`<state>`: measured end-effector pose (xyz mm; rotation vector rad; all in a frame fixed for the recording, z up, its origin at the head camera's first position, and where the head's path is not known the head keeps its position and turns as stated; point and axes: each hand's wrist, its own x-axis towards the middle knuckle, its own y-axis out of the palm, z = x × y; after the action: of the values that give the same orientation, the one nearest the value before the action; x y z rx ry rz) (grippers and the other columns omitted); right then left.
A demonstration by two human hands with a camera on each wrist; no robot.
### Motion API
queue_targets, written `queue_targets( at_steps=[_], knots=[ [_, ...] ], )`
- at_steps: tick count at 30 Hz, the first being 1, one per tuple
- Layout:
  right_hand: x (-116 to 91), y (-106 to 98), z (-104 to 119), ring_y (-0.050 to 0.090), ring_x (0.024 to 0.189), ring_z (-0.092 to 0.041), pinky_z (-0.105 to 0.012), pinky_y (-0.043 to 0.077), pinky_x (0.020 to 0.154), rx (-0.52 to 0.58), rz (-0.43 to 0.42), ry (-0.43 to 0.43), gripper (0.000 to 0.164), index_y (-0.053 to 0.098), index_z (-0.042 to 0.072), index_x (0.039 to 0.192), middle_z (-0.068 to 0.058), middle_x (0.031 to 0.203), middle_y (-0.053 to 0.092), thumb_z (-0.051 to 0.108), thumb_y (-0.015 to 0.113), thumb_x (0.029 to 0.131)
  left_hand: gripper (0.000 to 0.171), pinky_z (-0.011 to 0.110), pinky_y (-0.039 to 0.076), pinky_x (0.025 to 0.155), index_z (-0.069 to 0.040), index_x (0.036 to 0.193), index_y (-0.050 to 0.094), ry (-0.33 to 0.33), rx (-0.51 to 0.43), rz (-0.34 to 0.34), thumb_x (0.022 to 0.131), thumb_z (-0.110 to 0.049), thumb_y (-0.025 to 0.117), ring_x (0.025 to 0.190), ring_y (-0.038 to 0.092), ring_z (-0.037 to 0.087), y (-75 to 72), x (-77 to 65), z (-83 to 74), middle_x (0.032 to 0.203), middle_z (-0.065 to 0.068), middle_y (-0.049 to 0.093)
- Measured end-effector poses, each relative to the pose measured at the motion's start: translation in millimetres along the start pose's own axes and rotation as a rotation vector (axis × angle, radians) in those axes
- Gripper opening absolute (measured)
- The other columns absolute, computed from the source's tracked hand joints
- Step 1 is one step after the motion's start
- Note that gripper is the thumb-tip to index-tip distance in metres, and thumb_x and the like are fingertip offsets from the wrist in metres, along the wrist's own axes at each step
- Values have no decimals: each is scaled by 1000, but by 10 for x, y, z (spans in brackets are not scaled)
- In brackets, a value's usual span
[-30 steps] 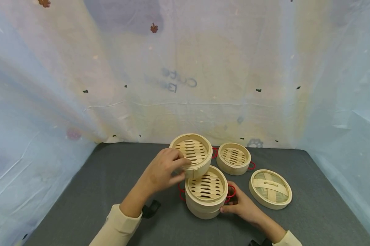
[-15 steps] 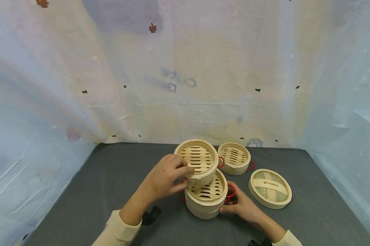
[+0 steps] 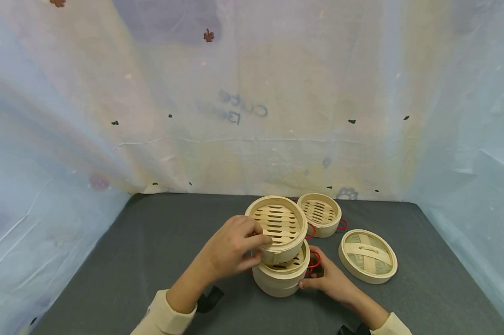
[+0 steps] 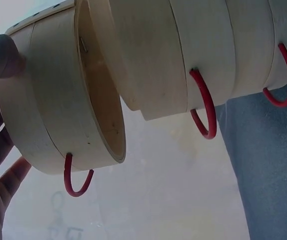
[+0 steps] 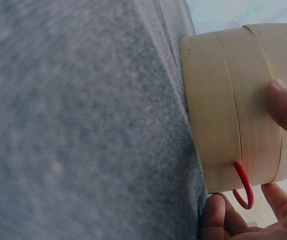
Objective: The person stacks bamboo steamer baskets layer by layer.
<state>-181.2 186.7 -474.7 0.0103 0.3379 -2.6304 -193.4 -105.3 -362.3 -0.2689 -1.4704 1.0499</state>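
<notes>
My left hand (image 3: 233,246) grips the near-left rim of a round bamboo steamer basket (image 3: 279,223) with a slatted base and red loop handles. That basket sits over a stack of steamer baskets (image 3: 277,281), covering much of its top. In the left wrist view the held basket (image 4: 53,100) is tilted against the stack (image 4: 183,55), with a gap on one side; contact on the other cannot be told. My right hand (image 3: 329,279) holds the stack's right side by the red handles. In the right wrist view its thumb (image 5: 286,107) presses the stack's wall.
Behind the stack, to the right, stands another steamer basket (image 3: 319,214) with red handles. A bamboo lid (image 3: 368,257) with a woven cross strap lies on the dark grey table (image 3: 164,232) at the right. A pale printed curtain (image 3: 252,116) closes off the back and sides.
My left hand has brought the held basket rightward and toward me, farther over the stack. My right hand and the stack have stayed in place.
</notes>
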Motion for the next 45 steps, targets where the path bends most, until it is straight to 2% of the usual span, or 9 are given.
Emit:
queue_targets(
  at_steps=[5,15,24,29,37,45],
  knots=[
    [8,1,-1,60,101,-16,-26,50,76,-9,-10,12,88,25,16,148,-16,127,53,16,79,78,26,35,48,84,-23,96,68,-13,-18,15,71,-16,75,87,56,13,5,-1,-32,88,-5,56],
    [1,11,8,60,101,-18,-26,49,77,-33,-14,0,80,31,15,142,-15,126,55,17,79,78,28,34,49,87,-24,96,69,19,-20,8,70,-19,77,88,58,12,54,6,-84,88,-6,57],
    [-29,27,24,59,98,-22,-26,47,75,-42,-17,-4,75,32,4,138,-19,122,54,14,78,79,26,32,47,87,-27,97,68,-27,-11,42,73,-22,77,87,56,10,61,-13,-141,89,-8,57],
    [-36,33,38,59,98,-21,-26,47,74,-38,-13,-16,74,33,3,138,-20,122,54,13,77,79,27,32,46,88,-28,98,68,-27,-1,45,73,-23,77,87,55,9,57,-17,-152,90,-9,57],
    [-50,35,47,60,93,-23,-28,52,72,-25,-25,26,77,32,-5,139,-21,119,54,14,77,79,25,32,46,88,-28,96,69,0,-18,42,72,-22,76,86,55,9,59,7,-184,91,-9,58],
    [-42,33,33,58,87,-20,-27,50,68,-29,-42,44,80,32,0,140,-19,120,54,15,79,78,25,32,46,88,-30,96,69,-6,-7,62,73,-23,76,85,55,7,71,-14,-198,90,-10,57]
  ],
)
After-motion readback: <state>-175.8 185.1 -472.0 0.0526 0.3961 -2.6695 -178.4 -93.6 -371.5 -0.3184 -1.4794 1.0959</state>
